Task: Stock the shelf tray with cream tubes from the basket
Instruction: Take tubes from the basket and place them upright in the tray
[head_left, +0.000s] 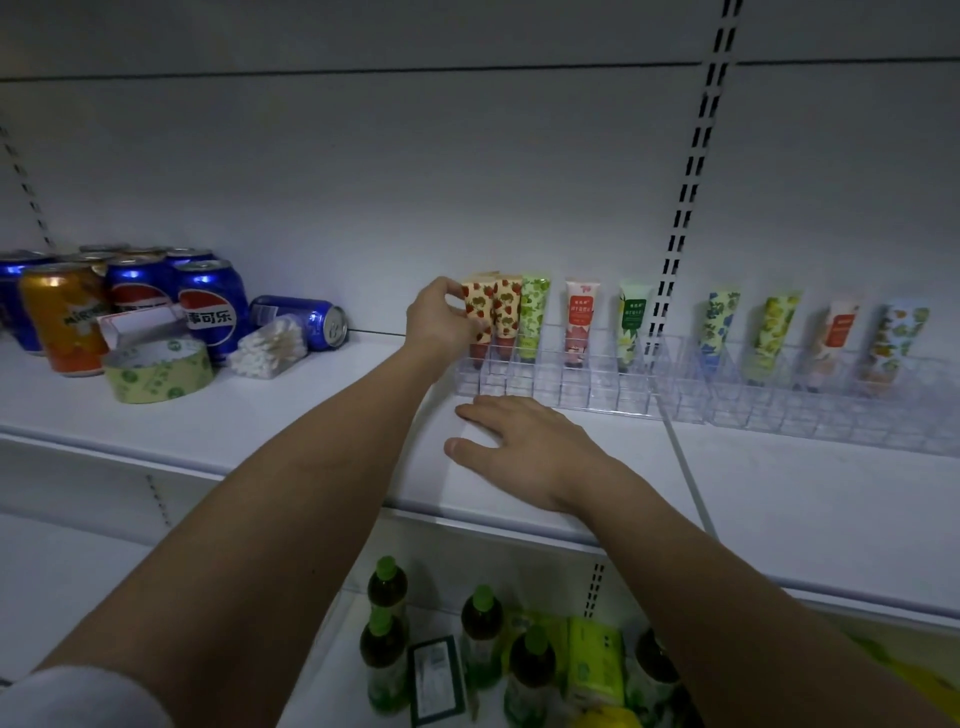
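While the white shelf (291, 415) carries everything here, the clear divided tray (623, 395) along its back holds a row of cream tubes standing upright, cap down, in the rear compartments. The left hand (441, 317) reaches to the tray's left end, its grip pinched on a strawberry-print tube (479, 312) that is partly down in the end slot, touching a matching tube (508, 310) beside it. The right hand (524, 447) lies flat on the shelf just in front of the tray, fingers straight, holding nothing. The basket cannot be picked out with certainty; only a yellow edge shows at the lower right.

The risk, as I judge it: the slots are narrow and the tray light, so a tube pushed in at a tilt could catch a divider, tip its neighbour or shove the tray back; the flat right hand is not bracing the tray itself.

To the left stand blue Pepsi cans (210, 306) with Chinese characters, one can (306, 322) lying on its side, an orange Mirinda can (65, 317), a tape roll (158, 371) and cotton swabs (270, 348). The tubes' own lettering is too small to read.
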